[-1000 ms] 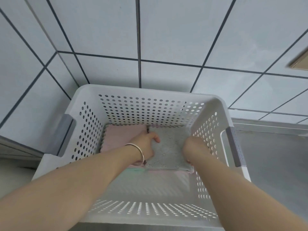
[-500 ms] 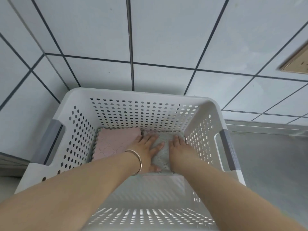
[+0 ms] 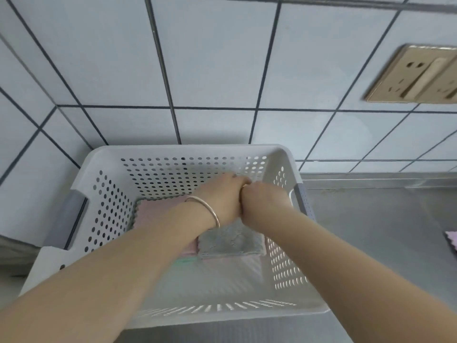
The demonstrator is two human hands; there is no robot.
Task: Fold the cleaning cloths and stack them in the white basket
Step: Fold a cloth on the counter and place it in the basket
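Grey cloth (image 3: 231,241) is lying folded at the white basket's (image 3: 173,151) right side beside the pink cloth (image 3: 153,210), and you are lifting your left hand (image 3: 223,198) and right hand (image 3: 263,201) off it, fingers curled, holding nothing.

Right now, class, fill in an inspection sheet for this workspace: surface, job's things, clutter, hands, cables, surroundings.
Surface: steel counter, bare metal showing right of the basket.
Job's things: white basket holds a grey cloth on a stack, a pink cloth beside it.
Clutter: another pink cloth at the right frame edge.
Hands: left hand and right hand are together above the grey cloth; their grip is unclear.
Cables: nothing seen.
Surroundings: tiled wall, gold wall socket.
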